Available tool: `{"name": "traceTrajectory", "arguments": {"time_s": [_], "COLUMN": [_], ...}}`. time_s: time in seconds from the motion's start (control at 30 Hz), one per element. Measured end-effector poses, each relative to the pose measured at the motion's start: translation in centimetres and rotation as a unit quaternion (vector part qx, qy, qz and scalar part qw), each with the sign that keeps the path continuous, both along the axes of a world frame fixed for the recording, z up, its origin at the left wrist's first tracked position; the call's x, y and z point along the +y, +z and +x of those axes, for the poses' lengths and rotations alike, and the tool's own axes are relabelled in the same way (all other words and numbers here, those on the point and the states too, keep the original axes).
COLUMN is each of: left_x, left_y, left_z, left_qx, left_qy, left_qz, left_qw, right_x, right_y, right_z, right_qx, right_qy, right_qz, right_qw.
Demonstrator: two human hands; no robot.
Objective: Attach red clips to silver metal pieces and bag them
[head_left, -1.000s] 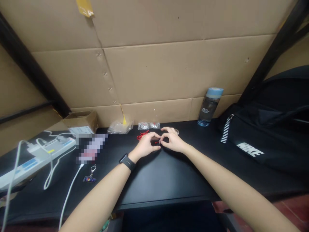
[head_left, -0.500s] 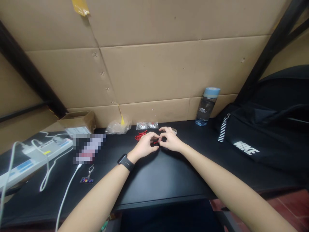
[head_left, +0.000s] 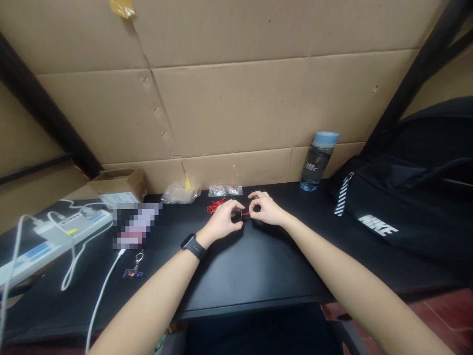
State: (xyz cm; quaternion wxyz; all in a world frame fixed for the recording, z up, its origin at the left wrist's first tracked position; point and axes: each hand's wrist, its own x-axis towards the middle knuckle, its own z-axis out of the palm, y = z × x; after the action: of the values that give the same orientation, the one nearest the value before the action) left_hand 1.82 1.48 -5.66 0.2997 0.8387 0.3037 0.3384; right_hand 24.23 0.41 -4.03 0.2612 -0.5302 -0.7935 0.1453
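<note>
Over the middle of the black table, my left hand [head_left: 221,220] is closed in a pinch on a small thin piece [head_left: 241,216]. That piece is seen nearly edge-on, so its kind does not show. A short length of red cord [head_left: 247,214] runs from it to my right hand [head_left: 269,211], whose thumb and forefinger pinch the cord's end. The other right fingers stay raised and curved. Behind the left hand lies a loose bundle of red cords [head_left: 216,205], partly covered by the hand. Two small clear packets [head_left: 225,191] rest farther back.
Crumpled clear plastic [head_left: 181,193] and an open cardboard box [head_left: 120,183] stand along the cardboard wall. Left are a white power strip [head_left: 55,241] with cables, a blurred-out item and a keychain [head_left: 133,272]. A water bottle [head_left: 316,165] and black bag [head_left: 406,197] are right.
My right hand has moved a little to the right, away from the left. Red cord now shows stretched between the two hands, while my left hand has stayed nearly in place.
</note>
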Motion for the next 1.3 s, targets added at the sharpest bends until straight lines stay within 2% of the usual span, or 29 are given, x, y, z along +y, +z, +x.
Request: {"name": "traceTrajectory", "arguments": {"time_s": [0.27,0.53,0.9,1.1,1.3], "left_x": [-0.2,-0.8,-1.6,-1.5,-1.2], "left_y": [0.0,0.6,0.9,-0.3,-1.1], "left_z": [0.1,0.3,0.5,0.5,0.5], "left_qx": [-0.004,0.021,0.101,0.185,0.238], "left_qy": [0.005,0.01,-0.041,-0.017,-0.003], "left_qz": [0.005,0.073,0.116,0.16,0.154], "left_qw": [1.0,0.997,0.987,0.97,0.959], "right_x": [-0.5,-0.7,-0.3,-0.2,-0.2], "right_y": [0.7,0.9,0.1,-0.3,-0.4], "right_z": [-0.1,0.1,0.5,0.4,0.2], "right_qx": [0.014,0.015,-0.037,-0.055,-0.059], "right_qy": [0.013,0.015,0.004,0.01,0.012], "right_qz": [0.015,0.067,0.132,0.163,0.158], "right_qw": [1.0,0.998,0.99,0.985,0.986]}}
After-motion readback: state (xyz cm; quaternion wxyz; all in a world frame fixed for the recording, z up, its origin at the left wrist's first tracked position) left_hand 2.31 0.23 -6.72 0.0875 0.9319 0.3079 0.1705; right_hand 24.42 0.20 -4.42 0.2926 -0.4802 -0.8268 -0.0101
